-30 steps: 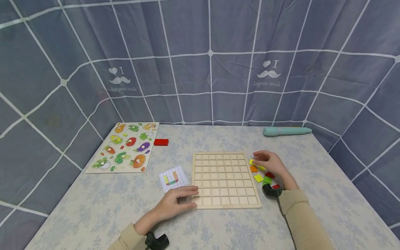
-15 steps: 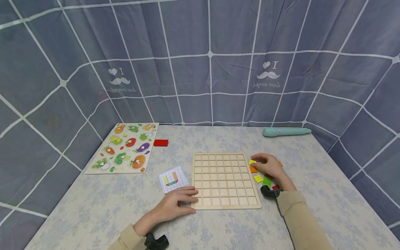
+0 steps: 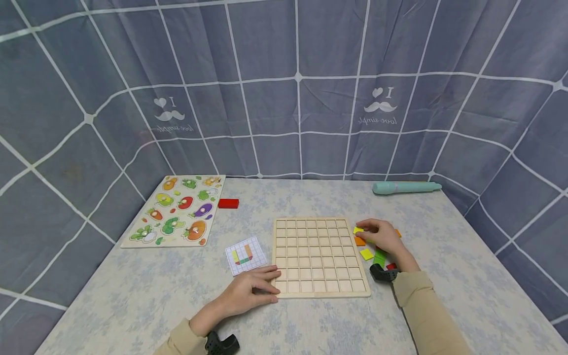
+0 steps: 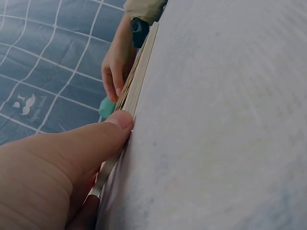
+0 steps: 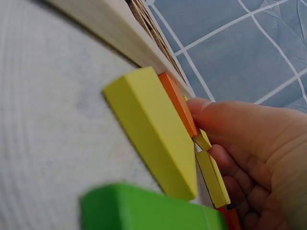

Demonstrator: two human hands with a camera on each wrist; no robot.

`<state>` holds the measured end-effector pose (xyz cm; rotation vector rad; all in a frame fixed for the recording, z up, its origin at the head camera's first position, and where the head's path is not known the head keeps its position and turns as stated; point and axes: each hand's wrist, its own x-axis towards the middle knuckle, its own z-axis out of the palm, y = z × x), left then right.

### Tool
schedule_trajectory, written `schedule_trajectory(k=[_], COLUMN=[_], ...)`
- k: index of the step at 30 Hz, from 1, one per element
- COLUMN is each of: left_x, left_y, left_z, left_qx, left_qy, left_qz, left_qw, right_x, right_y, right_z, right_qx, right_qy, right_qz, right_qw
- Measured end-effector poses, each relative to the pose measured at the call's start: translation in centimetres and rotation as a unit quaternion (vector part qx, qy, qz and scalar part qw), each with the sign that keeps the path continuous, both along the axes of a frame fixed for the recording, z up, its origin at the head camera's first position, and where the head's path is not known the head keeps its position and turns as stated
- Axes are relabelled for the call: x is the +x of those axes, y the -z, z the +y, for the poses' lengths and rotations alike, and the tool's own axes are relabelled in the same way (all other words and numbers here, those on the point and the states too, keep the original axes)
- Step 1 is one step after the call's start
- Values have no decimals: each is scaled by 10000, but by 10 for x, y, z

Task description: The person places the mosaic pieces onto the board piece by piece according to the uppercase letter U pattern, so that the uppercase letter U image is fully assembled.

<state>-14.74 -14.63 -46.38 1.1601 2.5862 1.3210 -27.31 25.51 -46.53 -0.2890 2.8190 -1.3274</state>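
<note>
A pale wooden grid board (image 3: 319, 257) lies mid-table. My left hand (image 3: 244, 293) rests on its lower left corner, fingers extended over the left edge; in the left wrist view the thumb (image 4: 122, 119) presses the board's side. Beyond the right edge, my right hand (image 3: 385, 236) pinches a small yellow square tile (image 3: 357, 230) between thumb and index finger. Close by lie an orange tile (image 3: 360, 241), another yellow tile (image 3: 366, 254), a green tile (image 3: 379, 257) and a red tile (image 3: 391, 266). The hand partly hides others. In the right wrist view, the thumb meets the orange tile's edge.
A pattern card (image 3: 246, 255) with a coloured U shape lies left of the board. Farther left are a vegetable puzzle board (image 3: 177, 229) and a red block (image 3: 228, 203). A teal cylindrical object (image 3: 406, 187) lies at the back right, before the checked curtain (image 3: 275, 108).
My right hand has lowered slightly among the tiles and closed its thumb and index finger on the yellow tile. My left hand has settled slightly lower against the board's corner.
</note>
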Motion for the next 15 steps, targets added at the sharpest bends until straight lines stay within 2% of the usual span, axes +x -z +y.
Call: schedule_trajectory(k=[15], left_x=[1], left_y=[-2], left_z=[0], left_qx=[-122], left_qy=[-83], left_qz=[-165], left_qw=[9998], right_x=[3], right_y=[-3], right_z=[-1], right_qx=[113], right_qy=[88], right_qz=[102], right_qw=[9998])
